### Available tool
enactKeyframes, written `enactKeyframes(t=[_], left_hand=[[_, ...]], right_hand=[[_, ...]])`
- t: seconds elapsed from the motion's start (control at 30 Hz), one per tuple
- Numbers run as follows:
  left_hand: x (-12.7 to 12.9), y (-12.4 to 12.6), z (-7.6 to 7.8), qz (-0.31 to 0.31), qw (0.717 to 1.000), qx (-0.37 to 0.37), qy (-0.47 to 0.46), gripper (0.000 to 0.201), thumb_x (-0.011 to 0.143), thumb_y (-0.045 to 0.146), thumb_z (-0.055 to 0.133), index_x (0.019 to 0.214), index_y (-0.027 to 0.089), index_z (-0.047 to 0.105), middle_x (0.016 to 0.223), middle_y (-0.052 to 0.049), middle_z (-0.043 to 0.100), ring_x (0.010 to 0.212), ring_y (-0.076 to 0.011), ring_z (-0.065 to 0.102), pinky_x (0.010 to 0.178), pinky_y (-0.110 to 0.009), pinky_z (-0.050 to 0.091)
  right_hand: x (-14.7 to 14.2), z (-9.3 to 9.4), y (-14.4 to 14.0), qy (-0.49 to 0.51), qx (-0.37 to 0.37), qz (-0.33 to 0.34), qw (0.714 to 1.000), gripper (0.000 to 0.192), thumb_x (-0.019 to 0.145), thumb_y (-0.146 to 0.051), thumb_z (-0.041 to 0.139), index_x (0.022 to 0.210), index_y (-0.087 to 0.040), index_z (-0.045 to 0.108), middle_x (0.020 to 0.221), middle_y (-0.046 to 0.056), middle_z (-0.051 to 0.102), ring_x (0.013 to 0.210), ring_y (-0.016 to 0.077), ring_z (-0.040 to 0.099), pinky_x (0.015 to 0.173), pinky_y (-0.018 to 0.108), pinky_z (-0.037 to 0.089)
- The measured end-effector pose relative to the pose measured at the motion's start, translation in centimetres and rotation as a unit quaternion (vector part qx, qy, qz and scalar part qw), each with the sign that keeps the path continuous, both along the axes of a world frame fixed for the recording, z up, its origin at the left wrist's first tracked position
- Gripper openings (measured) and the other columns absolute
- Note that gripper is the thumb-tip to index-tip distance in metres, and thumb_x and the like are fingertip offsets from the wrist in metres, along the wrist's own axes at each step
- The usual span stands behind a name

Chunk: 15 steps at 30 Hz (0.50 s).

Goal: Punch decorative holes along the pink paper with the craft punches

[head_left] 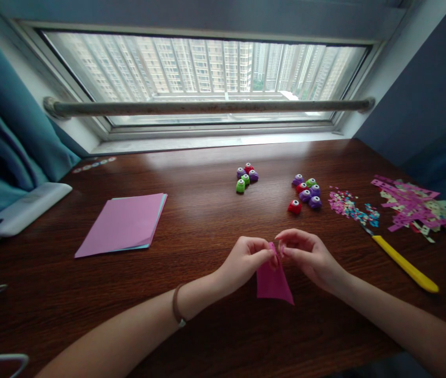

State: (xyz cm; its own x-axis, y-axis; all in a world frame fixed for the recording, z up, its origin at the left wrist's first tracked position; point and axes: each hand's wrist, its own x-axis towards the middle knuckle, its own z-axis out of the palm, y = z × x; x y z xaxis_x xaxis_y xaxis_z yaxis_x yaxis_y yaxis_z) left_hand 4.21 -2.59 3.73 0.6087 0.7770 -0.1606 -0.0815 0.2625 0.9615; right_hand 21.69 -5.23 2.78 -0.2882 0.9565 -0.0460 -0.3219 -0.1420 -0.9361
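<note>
A small pink sheet of paper (pixel 272 286) hangs above the table, its upper edge pinched between the thumb and fingers of my left hand (pixel 252 256). My right hand (pixel 311 257) is beside that upper edge, thumb and fingertips drawn together. A bit of pink shows at those fingertips; I cannot make out whether it is paper. Beyond my hands, small craft paper punches in red, purple and green form one group (pixel 245 177) near the middle and another group (pixel 305 191) to the right.
Pink and blue paper sheets (pixel 124 223) lie stacked at left. Paper confetti (pixel 351 206), punched paper strips (pixel 415 202) and a yellow-handled knife (pixel 404 262) lie at right. A white device (pixel 26 209) with a cable is at far left. A metal bar (pixel 207 108) crosses the window.
</note>
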Motion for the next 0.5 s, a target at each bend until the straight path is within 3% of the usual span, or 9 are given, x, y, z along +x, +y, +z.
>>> enactKeyframes(t=[0.1,0.17,0.23,0.3,0.37,0.5], left_hand=[[-0.1,0.1,0.1,0.0,1.0,0.013,-0.013,0.024,0.078,0.025,0.051,0.063,0.011,0.063,0.062,-0.003,0.062,0.061,-0.0136,0.056,0.062,-0.023,0.043],[-0.2,0.1,0.2,-0.011,0.999,0.049,-0.001,0.034,0.084,0.03,0.043,0.065,0.01,0.063,0.064,-0.005,0.063,0.063,-0.0149,0.057,0.065,-0.025,0.043],[-0.3,0.0,0.3,-0.02,0.992,0.116,0.044,0.041,0.09,0.032,0.035,0.068,0.011,0.063,0.068,-0.007,0.064,0.067,-0.0155,0.058,0.068,-0.026,0.043],[-0.4,-0.2,0.2,-0.026,0.968,0.218,0.123,0.038,0.091,0.03,0.035,0.073,0.012,0.063,0.073,-0.007,0.064,0.071,-0.0154,0.058,0.07,-0.026,0.043],[-0.5,-0.6,-0.1,-0.041,0.916,0.341,0.208,0.031,0.09,0.027,0.038,0.078,0.013,0.063,0.076,-0.006,0.064,0.073,-0.0159,0.057,0.072,-0.027,0.043],[-0.6,-1.3,-1.3,-0.111,0.765,0.568,0.281,0.025,0.089,0.022,0.039,0.095,0.012,0.061,0.093,-0.01,0.064,0.092,-0.0222,0.056,0.085,-0.036,0.04]], right_hand=[[0.9,0.2,0.9,-0.039,0.018,-0.031,0.999,0.01,0.074,-0.021,0.069,0.084,-0.019,0.069,0.079,0.001,0.061,0.071,0.0108,0.054,0.066,0.021,0.044],[2.1,0.2,2.2,-0.076,0.037,-0.089,0.992,0.011,0.071,-0.022,0.071,0.081,-0.019,0.069,0.078,0.001,0.062,0.069,0.0113,0.054,0.064,0.022,0.044],[4.1,0.1,4.0,-0.12,0.065,-0.175,0.975,0.014,0.068,-0.023,0.073,0.081,-0.02,0.069,0.074,0.001,0.063,0.066,0.012,0.055,0.063,0.023,0.045],[6.6,-0.1,6.0,-0.16,0.102,-0.268,0.945,0.016,0.065,-0.024,0.074,0.079,-0.02,0.069,0.075,0.001,0.063,0.068,0.0132,0.057,0.065,0.024,0.046],[9.4,-0.5,7.8,-0.207,0.127,-0.348,0.906,0.018,0.061,-0.025,0.076,0.076,-0.019,0.069,0.075,0.002,0.064,0.068,0.0145,0.058,0.063,0.025,0.047],[14.3,-1.7,9.9,-0.265,0.116,-0.431,0.855,0.025,0.054,-0.027,0.079,0.073,-0.016,0.069,0.072,0.005,0.065,0.066,0.0182,0.06,0.061,0.029,0.049]])
